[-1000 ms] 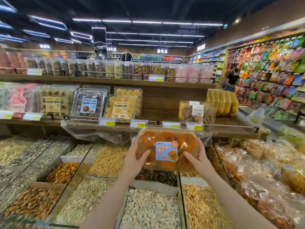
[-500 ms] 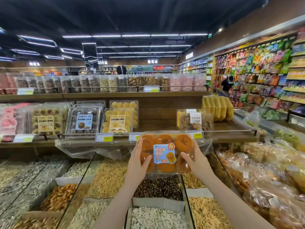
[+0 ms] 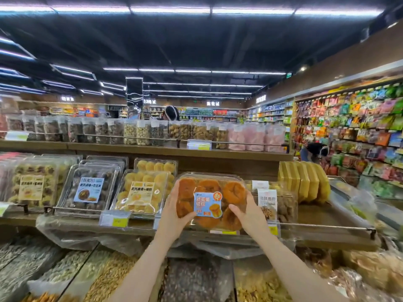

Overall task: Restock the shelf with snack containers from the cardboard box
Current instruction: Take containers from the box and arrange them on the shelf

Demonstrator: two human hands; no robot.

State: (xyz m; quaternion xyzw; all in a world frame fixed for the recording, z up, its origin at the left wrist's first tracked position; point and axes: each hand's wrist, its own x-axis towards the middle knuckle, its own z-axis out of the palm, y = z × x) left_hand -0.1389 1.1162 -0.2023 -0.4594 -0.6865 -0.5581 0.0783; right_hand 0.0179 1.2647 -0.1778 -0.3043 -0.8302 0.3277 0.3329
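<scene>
I hold a clear snack container [image 3: 209, 190] of orange cakes with a blue label, upright over the wooden shelf [image 3: 316, 216]. My left hand [image 3: 174, 212] grips its left side, thumb across the front. My right hand [image 3: 248, 212] grips its right side. The container stands between a tray of yellow pastries [image 3: 141, 192] on the left and a box of brown snacks [image 3: 277, 203] on the right. The cardboard box is out of view.
A metal rail [image 3: 322, 225] with price tags runs along the shelf's front edge. Open bins of nuts and seeds [image 3: 104, 275] lie below my arms. Yellow packs [image 3: 303, 182] stand at the shelf's right end. Bagged snacks [image 3: 139, 132] line the upper shelf.
Both hands have lifted the container up and forward, from below the rail to the shelf level. My view has tilted upward.
</scene>
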